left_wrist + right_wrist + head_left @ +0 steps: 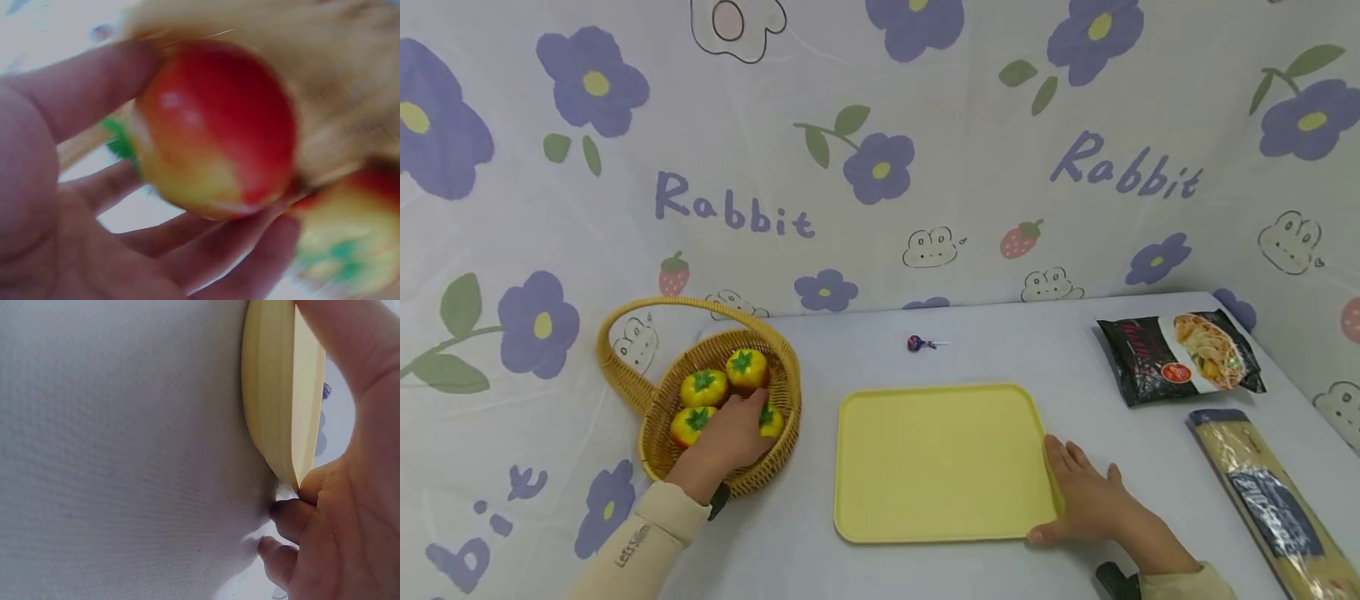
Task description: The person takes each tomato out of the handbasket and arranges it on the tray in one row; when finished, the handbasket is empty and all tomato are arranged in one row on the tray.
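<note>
Head view: by the left edge of the surface (pixel 820 354) sits a basket (pixel 793 379), its handle leaning to the far side, which probably leaves the mouth free to reach into. Fruits (pixel 704 387) rest inside, leaves up. The left hand (pixel 733 433) is in the basket's right part, and its wrist view shows the fingers curved round one fruit (pixel 215 131) – thumb on one side, the others opposite, spread about as far apart as the fruit is wide.

Toward the near edge, midway along, a tray (pixel 943 467) lies flat; beyond it, nearer the far edge, is a lollipop (pixel 915 342). The right hand (pixel 1086 500) touches the tray's right rim, fingers extended and thumb spread to the near corner – likely steadying it rather than gripping.

Near the far right corner lies a black bag (pixel 1180 358); a long packet (pixel 1273 500) follows the right edge.
</note>
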A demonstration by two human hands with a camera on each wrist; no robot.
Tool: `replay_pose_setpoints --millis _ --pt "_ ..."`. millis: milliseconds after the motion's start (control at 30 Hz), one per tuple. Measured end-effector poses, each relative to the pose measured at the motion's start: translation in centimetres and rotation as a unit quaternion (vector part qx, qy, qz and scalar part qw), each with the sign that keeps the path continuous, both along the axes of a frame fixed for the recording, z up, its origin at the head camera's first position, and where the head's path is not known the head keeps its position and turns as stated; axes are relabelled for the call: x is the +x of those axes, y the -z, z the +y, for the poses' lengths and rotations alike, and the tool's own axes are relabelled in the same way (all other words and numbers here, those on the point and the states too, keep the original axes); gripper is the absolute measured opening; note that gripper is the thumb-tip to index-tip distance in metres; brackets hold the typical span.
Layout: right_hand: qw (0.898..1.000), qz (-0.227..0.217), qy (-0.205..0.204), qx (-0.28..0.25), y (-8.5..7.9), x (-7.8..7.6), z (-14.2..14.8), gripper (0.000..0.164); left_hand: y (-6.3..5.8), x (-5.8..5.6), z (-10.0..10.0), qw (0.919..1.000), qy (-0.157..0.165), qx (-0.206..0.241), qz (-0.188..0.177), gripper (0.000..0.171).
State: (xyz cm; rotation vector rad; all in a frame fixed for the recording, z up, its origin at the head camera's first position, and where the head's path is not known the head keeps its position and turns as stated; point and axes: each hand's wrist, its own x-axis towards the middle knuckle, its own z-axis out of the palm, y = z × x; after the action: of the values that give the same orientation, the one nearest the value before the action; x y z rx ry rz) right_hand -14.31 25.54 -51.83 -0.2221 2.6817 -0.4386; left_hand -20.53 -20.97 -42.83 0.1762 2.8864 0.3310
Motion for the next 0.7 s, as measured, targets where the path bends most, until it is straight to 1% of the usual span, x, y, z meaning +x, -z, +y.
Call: replay_pose_setpoints --millis 67,167,233,300,400,500,600,700 --pt "1.0 -0.002 0.002 -0.002 0.1 0.0 0.1 0.147 -2.3 0.8 0.7 1.0 0.006 0.006 -0.006 0.072" --pt "1.0 -0.003 0.006 -0.005 0.1 0.0 0.3 0.147 -5.7 2.1 2.0 0.9999 0.013 0.006 -0.006 0.073" --pt "1.0 -0.003 0.008 -0.007 0.1 0.1 0.3 0.147 -7.4 2.9 3.0 0.9997 0.022 0.004 -0.008 0.072" --pt "1.0 -0.005 0.01 -0.007 0.1 0.2 0.4 0.147 -8.6 3.7 4.0 0.9995 0.029 0.004 -0.01 0.07" --pt "1.0 -0.008 0.013 -0.005 0.1 0.2 0.4 0.148 -9.4 4.5 5.6 0.9992 0.039 0.009 -0.009 0.067" --pt "1.0 -0.008 0.015 -0.005 0.1 0.1 0.4 0.148 -9.5 4.8 7.2 0.9988 0.042 0.026 -0.003 0.065" --pt "1.0 -0.002 0.014 -0.007 0.2 0.2 0.4 0.148 -9.4 4.5 8.7 0.9976 0.051 0.046 0.004 0.062" --pt "1.0 0.006 0.01 -0.011 0.4 0.1 0.4 0.147 -9.0 3.8 10.2 0.9958 0.061 0.068 0.008 0.059"
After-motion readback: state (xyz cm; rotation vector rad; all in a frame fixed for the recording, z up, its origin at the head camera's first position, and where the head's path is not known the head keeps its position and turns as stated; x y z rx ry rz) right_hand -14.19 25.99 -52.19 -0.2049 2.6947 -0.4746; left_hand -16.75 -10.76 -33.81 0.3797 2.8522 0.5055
